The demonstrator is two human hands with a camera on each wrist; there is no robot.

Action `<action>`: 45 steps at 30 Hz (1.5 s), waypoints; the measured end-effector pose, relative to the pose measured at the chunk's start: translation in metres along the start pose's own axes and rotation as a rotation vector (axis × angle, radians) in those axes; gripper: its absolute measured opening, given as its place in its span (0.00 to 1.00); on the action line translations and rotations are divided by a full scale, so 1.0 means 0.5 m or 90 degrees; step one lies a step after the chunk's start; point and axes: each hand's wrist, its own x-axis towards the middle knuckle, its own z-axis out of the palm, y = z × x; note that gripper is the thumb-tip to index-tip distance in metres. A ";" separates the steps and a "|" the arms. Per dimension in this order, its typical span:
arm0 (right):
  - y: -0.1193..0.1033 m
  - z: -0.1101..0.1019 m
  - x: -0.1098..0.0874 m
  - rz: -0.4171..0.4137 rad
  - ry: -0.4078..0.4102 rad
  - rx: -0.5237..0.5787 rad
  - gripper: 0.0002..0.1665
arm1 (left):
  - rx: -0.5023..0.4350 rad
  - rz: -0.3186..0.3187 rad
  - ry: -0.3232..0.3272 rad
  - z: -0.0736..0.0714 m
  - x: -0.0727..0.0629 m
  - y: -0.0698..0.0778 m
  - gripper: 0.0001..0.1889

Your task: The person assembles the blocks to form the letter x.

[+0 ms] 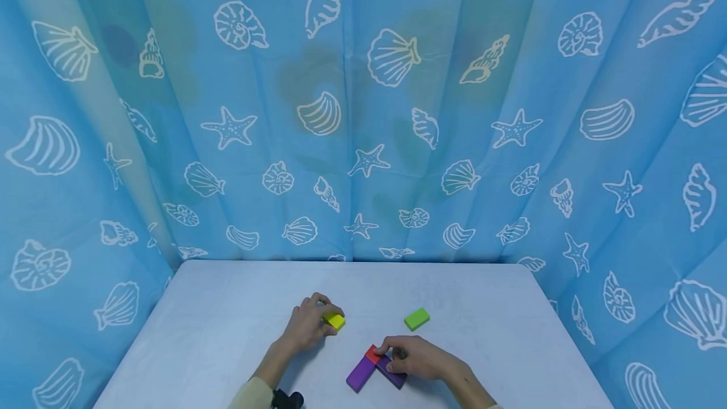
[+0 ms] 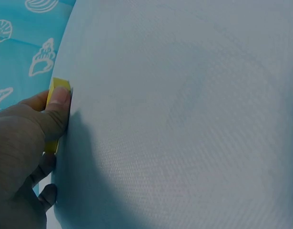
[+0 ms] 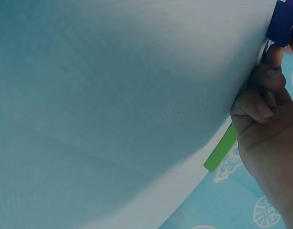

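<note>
In the head view my left hand grips a yellow block on the white table. The left wrist view shows the thumb against one side of that yellow block. My right hand is at a purple block, a dark purple block and a red block, which meet at an angle with the red one at the corner. Its thumb lies over the dark purple block, and its index fingertip touches the red one. In the right wrist view, the dark block shows beside the fingers, partly cut off.
A light green block lies on the table beyond my right hand. A blue curtain with white shell drawings hangs behind the table and along both sides. A black wrist device sits by the left sleeve.
</note>
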 end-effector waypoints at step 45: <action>0.007 0.003 -0.002 -0.008 0.005 0.010 0.13 | 0.007 -0.005 0.011 0.002 -0.003 0.001 0.15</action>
